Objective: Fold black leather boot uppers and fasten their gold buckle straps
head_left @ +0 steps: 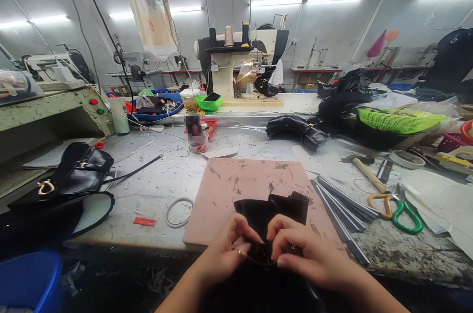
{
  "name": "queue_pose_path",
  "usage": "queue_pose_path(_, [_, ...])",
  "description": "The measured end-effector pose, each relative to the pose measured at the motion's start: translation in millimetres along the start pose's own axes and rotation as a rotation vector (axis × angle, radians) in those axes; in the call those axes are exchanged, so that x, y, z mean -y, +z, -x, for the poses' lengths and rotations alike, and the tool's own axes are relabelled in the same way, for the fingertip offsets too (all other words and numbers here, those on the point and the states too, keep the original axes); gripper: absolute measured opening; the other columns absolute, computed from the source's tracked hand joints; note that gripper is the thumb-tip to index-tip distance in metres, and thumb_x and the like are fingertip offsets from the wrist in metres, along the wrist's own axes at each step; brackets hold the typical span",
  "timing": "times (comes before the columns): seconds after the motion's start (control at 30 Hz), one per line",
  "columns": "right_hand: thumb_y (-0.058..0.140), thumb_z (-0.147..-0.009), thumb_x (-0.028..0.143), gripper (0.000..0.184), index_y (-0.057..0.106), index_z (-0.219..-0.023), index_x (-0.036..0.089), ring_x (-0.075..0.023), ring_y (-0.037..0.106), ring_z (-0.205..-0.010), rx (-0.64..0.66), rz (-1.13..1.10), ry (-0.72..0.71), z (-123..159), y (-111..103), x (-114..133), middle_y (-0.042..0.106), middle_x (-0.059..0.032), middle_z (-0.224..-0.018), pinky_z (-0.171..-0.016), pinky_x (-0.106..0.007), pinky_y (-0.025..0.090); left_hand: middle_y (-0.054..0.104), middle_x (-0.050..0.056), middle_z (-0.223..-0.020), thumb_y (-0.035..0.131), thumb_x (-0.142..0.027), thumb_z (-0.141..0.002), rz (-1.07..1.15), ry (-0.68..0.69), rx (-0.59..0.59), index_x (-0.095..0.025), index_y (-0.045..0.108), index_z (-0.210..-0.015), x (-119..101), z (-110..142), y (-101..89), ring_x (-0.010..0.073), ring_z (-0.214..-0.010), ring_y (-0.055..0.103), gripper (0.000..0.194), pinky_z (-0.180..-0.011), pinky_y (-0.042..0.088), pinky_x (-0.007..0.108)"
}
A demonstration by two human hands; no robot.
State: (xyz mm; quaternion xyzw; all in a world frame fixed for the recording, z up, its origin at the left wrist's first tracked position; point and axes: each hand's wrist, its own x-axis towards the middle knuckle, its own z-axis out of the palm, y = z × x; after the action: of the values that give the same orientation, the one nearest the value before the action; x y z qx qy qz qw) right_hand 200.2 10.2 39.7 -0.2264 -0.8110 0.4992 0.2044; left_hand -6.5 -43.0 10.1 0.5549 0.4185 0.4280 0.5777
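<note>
A black leather boot upper (254, 209) lies over the near edge of the pink board (221, 190) and hangs down towards me. My left hand (232, 244) pinches it from the left, with a thin gold-coloured metal part (243, 253) by the thumb. Facing it, my right hand (299, 246) has its fingers bent and closed on the same leather. Between both hands runs a dark strap or edge, too dark to make out well. The lower part of the upper fades into shadow.
Scissors with orange and green handles (407, 217), a hammer (369, 174) and dark strips (342, 204) lie to the right. Another buckled black upper (77, 170) is at left, near a tape ring (180, 212). Behind stands a sewing machine (225, 69); another person's hand (248, 78) shows there.
</note>
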Motion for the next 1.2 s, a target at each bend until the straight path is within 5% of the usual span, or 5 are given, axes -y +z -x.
queue_pose_path(0.2, [0.055,-0.073,0.012,0.008,0.054,-0.075,0.020,-0.0131,0.054,-0.072,-0.008,0.188,0.141,-3.0,3.9,8.4,0.057,-0.0011,-0.088,-0.061,-0.023,0.041,0.063,0.006,-0.091,0.059,-0.035,-0.073,0.362,-0.020,0.094,-0.018,0.044,-0.086,-0.7,-1.4,-3.8,0.0184,-0.085,0.056,0.026,-0.075,0.042,0.032])
queue_pose_path(0.4, [0.055,-0.076,0.014,0.012,0.058,-0.086,0.019,-0.0189,0.056,-0.072,-0.055,0.588,0.177,-5.2,17.0,9.8,0.063,-0.0019,-0.077,-0.063,-0.029,0.040,0.049,0.003,-0.098,0.060,-0.022,-0.067,-0.341,-0.238,0.046,-0.021,0.048,-0.091,-21.1,0.8,7.4,0.0145,-0.073,0.050,0.027,-0.053,0.044,0.025])
queue_pose_path(0.53, [0.053,-0.079,0.012,0.010,0.059,-0.085,0.017,-0.0193,0.056,-0.075,-0.069,0.638,0.119,-4.1,19.0,11.2,0.065,-0.0036,-0.082,-0.067,-0.030,0.041,0.056,-0.001,-0.084,0.054,-0.014,-0.068,-0.801,-0.108,0.055,-0.022,0.051,-0.087,-32.3,-3.2,14.0,0.0191,-0.083,0.045,0.021,-0.069,0.040,0.031])
queue_pose_path(0.83, [0.050,-0.079,0.010,0.023,0.062,-0.095,0.021,-0.0203,0.057,-0.069,-0.119,0.622,0.149,-6.2,16.1,18.2,0.069,-0.0009,-0.082,-0.063,-0.032,0.042,0.056,0.001,-0.065,0.046,-0.007,-0.067,-0.962,0.264,-0.204,-0.018,0.048,-0.069,-4.5,-12.6,24.2,0.0149,-0.060,0.044,0.012,-0.064,0.035,0.030])
queue_pose_path(1.2, [0.052,-0.077,0.015,0.022,0.063,-0.095,0.022,-0.0184,0.059,-0.076,-0.234,0.388,0.106,-1.8,23.7,9.8,0.070,-0.0023,-0.086,-0.069,-0.031,0.046,0.057,0.000,-0.084,0.050,-0.022,-0.070,-0.641,-0.156,0.133,-0.020,0.053,-0.082,-39.8,-7.6,0.0,0.0173,-0.080,0.051,0.013,-0.068,0.038,0.027])
